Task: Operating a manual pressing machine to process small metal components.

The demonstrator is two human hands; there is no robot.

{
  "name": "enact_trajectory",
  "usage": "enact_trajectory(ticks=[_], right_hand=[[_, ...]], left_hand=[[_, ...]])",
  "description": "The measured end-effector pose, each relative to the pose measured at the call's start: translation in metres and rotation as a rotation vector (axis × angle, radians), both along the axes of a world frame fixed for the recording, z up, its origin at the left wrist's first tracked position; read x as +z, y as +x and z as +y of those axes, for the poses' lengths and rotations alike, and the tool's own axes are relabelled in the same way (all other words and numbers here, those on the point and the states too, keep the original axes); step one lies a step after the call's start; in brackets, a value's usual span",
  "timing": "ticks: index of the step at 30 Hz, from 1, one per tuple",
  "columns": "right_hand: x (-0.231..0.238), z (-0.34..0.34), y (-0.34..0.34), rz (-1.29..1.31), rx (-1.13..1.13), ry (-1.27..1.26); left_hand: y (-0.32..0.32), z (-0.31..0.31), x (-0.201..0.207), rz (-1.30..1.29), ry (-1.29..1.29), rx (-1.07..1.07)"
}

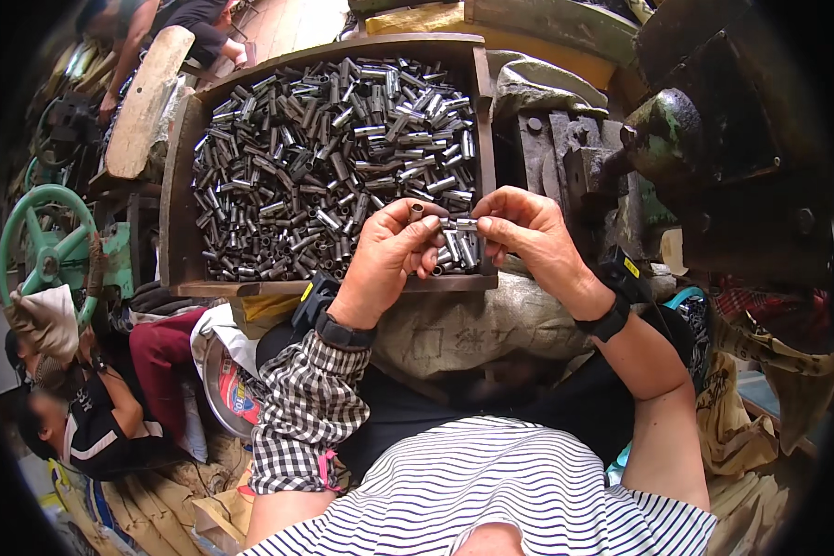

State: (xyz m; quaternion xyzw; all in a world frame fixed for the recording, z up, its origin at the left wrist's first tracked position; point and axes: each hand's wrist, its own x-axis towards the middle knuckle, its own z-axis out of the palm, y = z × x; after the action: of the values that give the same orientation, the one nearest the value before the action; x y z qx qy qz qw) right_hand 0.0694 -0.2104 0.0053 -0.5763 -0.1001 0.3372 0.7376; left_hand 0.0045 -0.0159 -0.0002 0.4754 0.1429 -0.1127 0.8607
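A wooden box (182, 190) in front of me holds a heap of short metal tubes (320, 153), some shiny and some dark. My left hand (387, 250) is closed over the box's near right part, and one short tube (416, 212) stands up between its thumb and fingers. My right hand (542, 243) meets it at the near right corner. Its thumb and forefinger pinch a small shiny tube (461, 224), whose other end reaches the left fingertips. More loose tubes lie just below the fingers. Dark bands circle both wrists.
A dark, greasy machine (663, 139) stands close on the right. Left is a green handwheel (51, 243); a worn wooden board (148, 102) leans beside the box. A pale sack (491, 324) lies between the box and my lap. Other people (93, 417) are at the left.
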Motion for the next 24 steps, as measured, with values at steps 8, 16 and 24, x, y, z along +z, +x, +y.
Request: enact_trajectory(ticks=[8,16,24], right_hand=[[0.002,0.002,-0.001,0.062,-0.016,0.051],[-0.005,0.003,0.000,0.119,-0.033,0.076],[-0.003,0.002,-0.001,0.161,-0.026,0.053]], left_hand=[[0.000,-0.001,-0.001,0.002,0.033,-0.035],[0.001,-0.003,-0.002,0.000,0.091,-0.036],[-0.004,-0.011,0.005,-0.006,0.228,-0.057]])
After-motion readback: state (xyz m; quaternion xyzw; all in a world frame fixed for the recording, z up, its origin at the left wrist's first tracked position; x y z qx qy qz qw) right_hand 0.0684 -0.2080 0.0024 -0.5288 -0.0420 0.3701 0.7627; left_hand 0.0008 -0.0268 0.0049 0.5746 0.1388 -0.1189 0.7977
